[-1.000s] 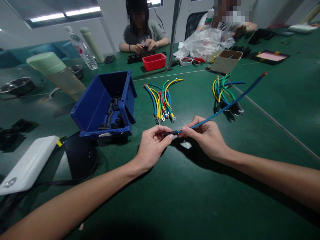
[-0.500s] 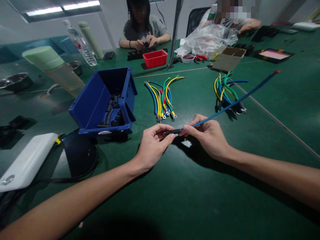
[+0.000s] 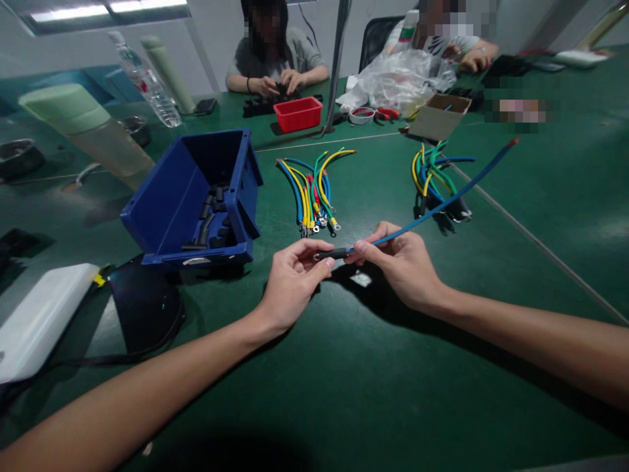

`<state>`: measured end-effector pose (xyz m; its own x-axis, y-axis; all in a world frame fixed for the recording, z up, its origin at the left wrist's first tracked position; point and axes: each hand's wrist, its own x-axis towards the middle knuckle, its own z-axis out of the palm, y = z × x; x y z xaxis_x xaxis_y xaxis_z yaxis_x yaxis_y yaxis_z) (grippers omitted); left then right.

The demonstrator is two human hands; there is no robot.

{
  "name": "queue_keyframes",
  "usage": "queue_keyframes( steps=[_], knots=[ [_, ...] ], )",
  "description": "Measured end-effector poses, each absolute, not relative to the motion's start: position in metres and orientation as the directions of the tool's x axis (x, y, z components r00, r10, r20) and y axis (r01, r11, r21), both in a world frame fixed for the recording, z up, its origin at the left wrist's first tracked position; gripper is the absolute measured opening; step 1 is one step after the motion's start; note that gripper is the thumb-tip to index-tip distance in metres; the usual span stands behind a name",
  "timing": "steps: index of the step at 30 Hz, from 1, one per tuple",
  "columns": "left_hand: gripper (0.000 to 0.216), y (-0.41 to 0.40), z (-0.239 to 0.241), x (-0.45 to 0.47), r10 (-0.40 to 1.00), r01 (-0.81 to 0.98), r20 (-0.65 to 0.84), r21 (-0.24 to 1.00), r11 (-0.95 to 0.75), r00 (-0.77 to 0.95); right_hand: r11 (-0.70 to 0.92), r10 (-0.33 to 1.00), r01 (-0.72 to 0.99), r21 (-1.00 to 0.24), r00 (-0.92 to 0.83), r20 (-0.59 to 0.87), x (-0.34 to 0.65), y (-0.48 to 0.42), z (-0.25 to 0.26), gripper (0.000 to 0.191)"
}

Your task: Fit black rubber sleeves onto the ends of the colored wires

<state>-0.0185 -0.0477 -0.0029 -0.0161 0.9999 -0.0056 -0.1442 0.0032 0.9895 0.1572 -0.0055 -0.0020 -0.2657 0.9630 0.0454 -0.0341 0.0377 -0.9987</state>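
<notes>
A blue bin (image 3: 170, 213) of black tubes (image 3: 206, 219) stands on the surface (image 3: 314, 393) at left. Next, the left hand (image 3: 289, 282) has its grip pinching a black sleeve (image 3: 337, 254) at one end of a blue wire (image 3: 422, 217), nearer than some wires (image 3: 314, 196). The right hand (image 3: 407, 269) has its grip closed around that wire beside the sleeve, the copper-tipped end slanting up rightward, past a bundle (image 3: 445, 182).

You face a red plastic bin (image 3: 299, 117) beside a grey metal pole (image 3: 337, 69). At your left stands a green-lidded translucent bottle (image 3: 107, 141).
</notes>
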Motion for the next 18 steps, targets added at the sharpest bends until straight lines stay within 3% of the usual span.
queue_keyframes(
  steps=[10,18],
  knots=[
    [0.018,-0.0479,-0.0013,-0.0177,1.0,-0.144,-0.003,0.99,0.005,0.016,0.009,0.962,-0.092,-0.996,-0.271,0.034,0.1571,-0.0049,-0.0014,0.029],
    [0.021,-0.0492,-0.0027,-0.0194,1.0,-0.15,-0.012,0.989,0.011,-0.009,-0.149,0.95,-0.239,-0.96,-0.303,-0.072,0.1539,-0.0091,-0.005,0.032]
  ],
)
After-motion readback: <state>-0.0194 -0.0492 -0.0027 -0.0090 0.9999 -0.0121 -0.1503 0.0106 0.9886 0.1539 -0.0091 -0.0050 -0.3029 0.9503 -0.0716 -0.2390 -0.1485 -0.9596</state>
